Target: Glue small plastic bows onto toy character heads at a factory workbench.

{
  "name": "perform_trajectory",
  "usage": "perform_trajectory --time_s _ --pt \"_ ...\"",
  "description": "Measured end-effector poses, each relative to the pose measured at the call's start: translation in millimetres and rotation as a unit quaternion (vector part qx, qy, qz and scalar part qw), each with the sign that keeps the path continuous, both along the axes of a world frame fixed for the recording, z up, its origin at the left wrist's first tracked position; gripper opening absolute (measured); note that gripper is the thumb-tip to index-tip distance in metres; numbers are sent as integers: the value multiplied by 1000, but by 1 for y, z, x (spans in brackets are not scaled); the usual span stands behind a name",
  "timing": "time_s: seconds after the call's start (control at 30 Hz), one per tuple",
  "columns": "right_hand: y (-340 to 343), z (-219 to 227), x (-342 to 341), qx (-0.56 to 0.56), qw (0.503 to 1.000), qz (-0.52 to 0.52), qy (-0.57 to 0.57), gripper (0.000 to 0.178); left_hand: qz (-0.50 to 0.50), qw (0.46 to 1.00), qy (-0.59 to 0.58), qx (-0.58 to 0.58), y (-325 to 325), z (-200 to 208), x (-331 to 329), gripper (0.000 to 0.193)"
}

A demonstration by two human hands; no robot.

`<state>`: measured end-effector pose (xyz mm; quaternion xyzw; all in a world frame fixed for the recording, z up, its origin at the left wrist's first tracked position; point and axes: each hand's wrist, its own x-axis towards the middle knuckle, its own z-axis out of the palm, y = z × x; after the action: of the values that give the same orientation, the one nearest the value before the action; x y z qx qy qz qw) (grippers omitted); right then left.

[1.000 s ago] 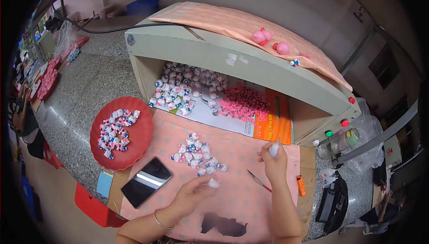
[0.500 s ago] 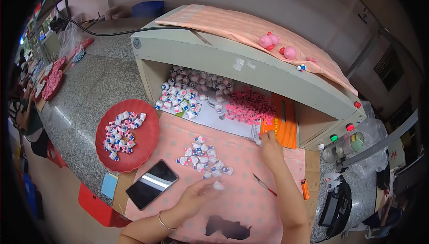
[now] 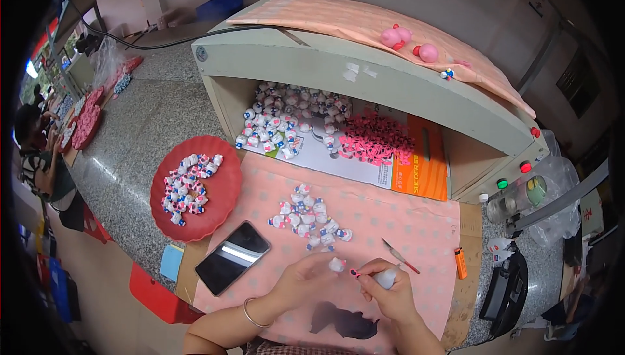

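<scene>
My left hand (image 3: 305,281) pinches a small white figurine (image 3: 337,264) above the pink cloth (image 3: 260,182). Close to its right, my right hand (image 3: 390,292) grips a small pink-and-black piece (image 3: 353,272) at the fingertips. A small white bottle (image 3: 385,279) is also tucked in that hand. The figurine and the piece are a short way apart. Just beyond my hands lies a loose group of white figurines (image 3: 306,215) with blue and pink parts. Farther off, a heap of pink-and-black pieces (image 3: 374,140) lies under the shelf beside a pile of white figurines (image 3: 273,121).
A red scalloped tray (image 3: 228,208) with several figurines stands at the left, near a black phone (image 3: 232,259). To the right lie a thin brush (image 3: 400,255) and an orange lighter (image 3: 461,263). The grey shelf (image 3: 364,85) overhangs the far side; a dark patch (image 3: 345,321) marks the near cloth.
My right hand has drawn back from the edge of the pink heap toward my left hand, now with a pink-and-black piece at its fingertips. My left hand still holds the white figurine.
</scene>
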<state>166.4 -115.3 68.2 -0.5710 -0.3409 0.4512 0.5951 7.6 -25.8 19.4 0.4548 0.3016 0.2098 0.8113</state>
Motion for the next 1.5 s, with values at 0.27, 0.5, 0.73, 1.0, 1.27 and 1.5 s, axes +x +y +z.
perform_trajectory --time_s 0.27,0.5,0.73,1.0,1.27,1.5 --pt "7 -11 -8 -122 993 -1 -6 8 5 989 -15 149 -2 -5 2 35" --pt "11 -16 -9 -147 989 -11 0 11 0 979 11 203 1 5 1 32" --pt "12 -28 -21 -80 994 -40 -59 18 -10 999 3 47 9 7 0 32" --pt "11 -27 -26 -64 997 -52 3 17 -9 999 -1 44 8 16 0 32" --pt "14 -30 -26 -34 998 -47 -18 14 -3 997 -22 74 6 14 1 31" --pt "15 -30 -27 -67 994 -45 -67 11 -5 1000 -14 5 10 9 1 31"
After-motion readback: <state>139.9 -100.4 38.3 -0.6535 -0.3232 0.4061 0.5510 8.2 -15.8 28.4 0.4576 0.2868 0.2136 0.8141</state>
